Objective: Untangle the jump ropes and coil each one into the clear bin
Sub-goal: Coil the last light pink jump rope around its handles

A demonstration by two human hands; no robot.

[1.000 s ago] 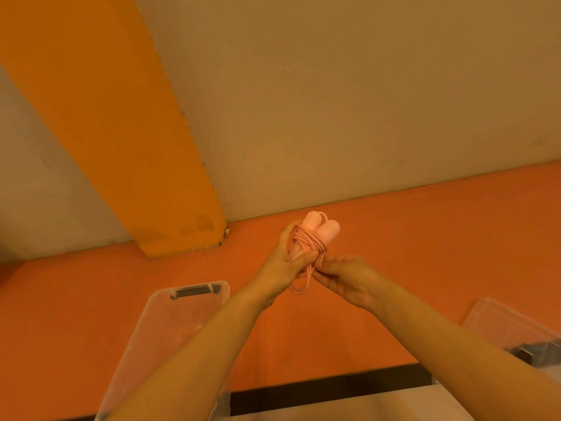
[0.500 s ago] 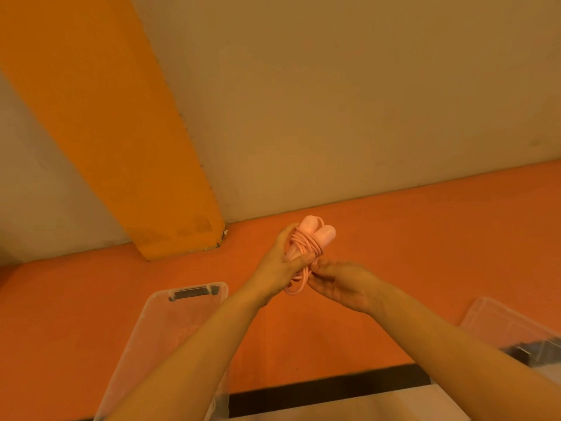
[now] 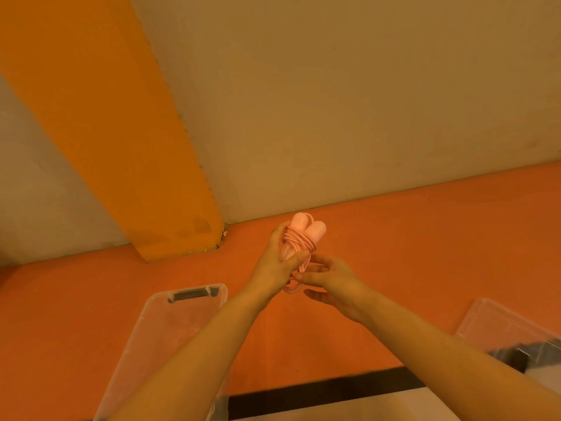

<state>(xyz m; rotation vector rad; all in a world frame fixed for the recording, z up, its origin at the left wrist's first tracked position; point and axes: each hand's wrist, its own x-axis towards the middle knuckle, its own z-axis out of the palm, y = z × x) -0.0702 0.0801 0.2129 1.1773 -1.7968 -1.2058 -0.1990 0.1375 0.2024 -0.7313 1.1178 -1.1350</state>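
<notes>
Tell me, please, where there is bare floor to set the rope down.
Bare orange floor runs from the hands to the wall, and between the left bin and pillar. Crowded: both hands hold the rope centrally; a second bin sits right.

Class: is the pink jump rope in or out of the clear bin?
Out. The left hand holds the coiled pink jump rope up beyond the clear bin.

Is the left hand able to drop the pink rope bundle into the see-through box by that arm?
Probably yes. The left hand grips the pink jump rope bundle in the air, and the clear plastic bin sits open just below that forearm with nothing covering it.
</notes>
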